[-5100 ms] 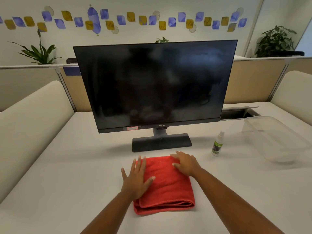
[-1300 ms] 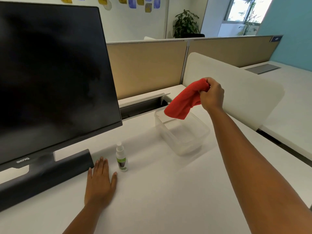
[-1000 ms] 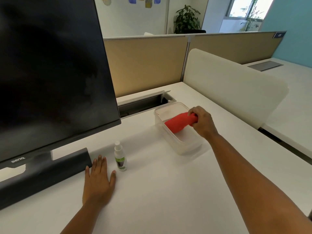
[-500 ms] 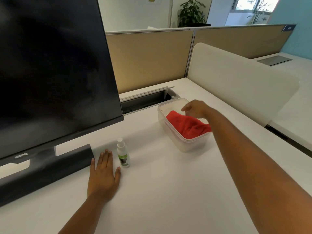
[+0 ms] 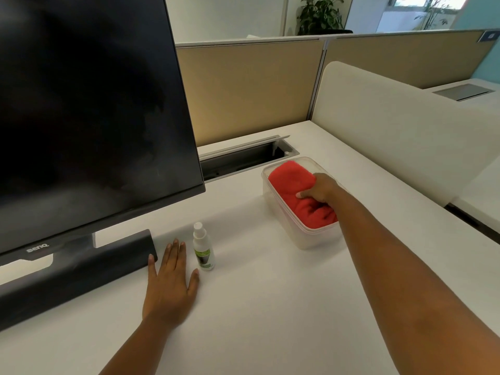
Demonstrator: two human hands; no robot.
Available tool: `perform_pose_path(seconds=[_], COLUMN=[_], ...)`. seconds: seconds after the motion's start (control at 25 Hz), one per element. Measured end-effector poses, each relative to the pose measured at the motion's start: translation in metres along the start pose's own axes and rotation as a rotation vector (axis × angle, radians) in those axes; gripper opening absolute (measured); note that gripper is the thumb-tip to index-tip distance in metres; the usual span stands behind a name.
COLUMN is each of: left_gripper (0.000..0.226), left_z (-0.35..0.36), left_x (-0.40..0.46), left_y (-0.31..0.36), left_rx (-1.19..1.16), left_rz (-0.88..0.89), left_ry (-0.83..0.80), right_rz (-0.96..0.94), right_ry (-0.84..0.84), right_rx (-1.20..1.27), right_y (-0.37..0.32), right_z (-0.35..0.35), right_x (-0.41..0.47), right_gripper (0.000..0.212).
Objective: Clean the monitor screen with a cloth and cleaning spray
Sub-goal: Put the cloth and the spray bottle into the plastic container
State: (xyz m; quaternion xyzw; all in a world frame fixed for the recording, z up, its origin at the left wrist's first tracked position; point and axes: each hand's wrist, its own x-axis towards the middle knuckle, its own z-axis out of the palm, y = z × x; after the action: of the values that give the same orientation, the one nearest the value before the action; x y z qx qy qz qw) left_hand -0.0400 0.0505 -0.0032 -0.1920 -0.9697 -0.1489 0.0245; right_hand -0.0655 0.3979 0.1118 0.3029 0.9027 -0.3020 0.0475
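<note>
The black monitor (image 5: 89, 109) stands at the left on its dark base (image 5: 75, 269). A small white spray bottle (image 5: 203, 249) with a green label stands upright in front of the base's right end. My left hand (image 5: 170, 282) lies flat on the white desk (image 5: 270, 307), fingers straight, just left of the bottle and apart from it. The red cloth (image 5: 292, 182) lies bunched inside a clear plastic container (image 5: 311, 238) at the right. My right hand (image 5: 320, 190) is down in the container, fingers curled into the cloth.
An open cable slot (image 5: 243, 158) is sunk into the desk behind the container. Tan partition panels (image 5: 251, 87) run along the back, and a cream divider (image 5: 400, 125) closes the right side. A potted plant (image 5: 319, 14) stands beyond the partition.
My right hand carried the red cloth over, dropped it into the container, hovered loose above it, and now digs down into it. My left hand stays flat by the bottle.
</note>
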Motion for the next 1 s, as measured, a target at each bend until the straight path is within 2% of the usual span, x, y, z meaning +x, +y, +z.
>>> perform_pose_path(seconds=[0.08,0.12,0.16,0.2,0.24,0.28,0.36,0.4,0.48,0.6,0.72,0.76,0.84,0.88,0.92,0.96,1.0], left_gripper=[0.081,0.081,0.08,0.079,0.079,0.079,0.078,0.077,0.076,0.075,0.075,0.075,0.074,0.074,0.074,0.074,0.074], left_z=[-0.001,-0.001,-0.001,-0.001,-0.001,-0.001,-0.002,-0.002,-0.002,-0.003,-0.005,-0.005,-0.005,-0.005,-0.005,-0.005,-0.005], left_x=[-0.001,-0.001,-0.001,-0.001,-0.001,-0.001,-0.001,-0.001,0.0,0.0,0.0,0.0,0.0,0.0,0.0,0.0,-0.001], left_y=[0.0,0.001,0.001,0.0,0.001,0.001,0.001,0.001,0.001,0.001,0.002,0.002,0.001,0.001,0.001,0.002,0.002], left_rx=[-0.011,-0.011,-0.009,-0.01,-0.015,-0.021,-0.025,-0.028,-0.032,-0.027,-0.015,-0.007,0.003,0.011,0.021,0.031,0.034], left_rz=[0.0,0.0,0.001,0.001,0.002,0.002,0.005,0.006,0.007,0.009,0.017,0.019,0.016,0.014,0.013,0.013,0.012], left_ry=[0.008,0.006,0.004,0.003,0.002,0.0,-0.011,-0.017,-0.029,-0.042,-0.053,-0.058,-0.066,-0.071,-0.076,-0.083,-0.086], right_rz=[-0.082,-0.139,-0.221,-0.309,-0.38,-0.404,-0.298,-0.211,-0.099,-0.077,-0.095,-0.138,-0.247,-0.333,-0.44,-0.538,-0.623], right_ry=[0.116,0.255,0.4,0.465,0.411,0.255,-0.131,-0.249,-0.361,-0.421,-0.408,-0.329,-0.027,0.112,0.176,0.147,0.048], right_rx=[-0.323,-0.51,-0.613,-0.62,-0.605,-0.611,-0.711,-0.767,-0.847,-0.864,-0.791,-0.722,-0.5,-0.336,-0.143,0.051,0.21], right_y=[-0.001,-0.003,-0.007,-0.012,-0.015,-0.016,-0.014,-0.01,0.0,0.005,-0.003,-0.009,-0.027,-0.039,-0.051,-0.064,-0.077], right_z=[-0.001,0.002,0.005,0.007,0.007,0.008,0.011,0.013,0.019,0.027,0.016,0.011,0.002,0.002,0.002,0.003,0.005], right_x=[-0.004,-0.006,-0.009,-0.011,-0.012,-0.013,-0.012,-0.01,-0.005,-0.004,-0.01,-0.012,-0.021,-0.028,-0.038,-0.05,-0.063], right_gripper=[0.053,0.05,0.042,0.034,0.033,0.039,0.071,0.083,0.087,0.08,0.065,0.054,0.039,0.035,0.032,0.029,0.029])
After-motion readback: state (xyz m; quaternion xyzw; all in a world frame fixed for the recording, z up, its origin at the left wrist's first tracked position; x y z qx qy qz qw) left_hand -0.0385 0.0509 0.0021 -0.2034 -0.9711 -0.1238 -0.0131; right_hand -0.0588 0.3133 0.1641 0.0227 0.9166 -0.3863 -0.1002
